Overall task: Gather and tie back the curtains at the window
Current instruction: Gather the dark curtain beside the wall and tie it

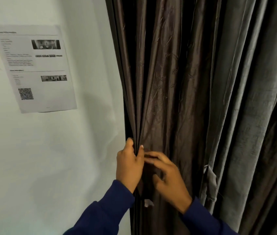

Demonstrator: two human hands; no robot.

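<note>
In the head view, the dark brown glossy curtain hangs through the centre of the frame, its long folds running top to bottom and leaning slightly rightward as they descend; its upper and lower ends are cut off by the frame. To its right, filling the right side, hangs a grey matt curtain with the same near-vertical folds, and a small pale tab of fabric shows at its left edge in the lower right. In the lower centre the left hand grips the brown curtain's gathered left edge, thumb on one side and fingers curled round the bunched folds. The right hand, just beside it and blurred, lies against the cloth with fingers spread and bent; I cannot tell whether they hold anything. Both wrists wear dark blue sleeves. The left half is a plain white wall with a printed paper sheet taped in the upper left, its text too small to read.
</note>
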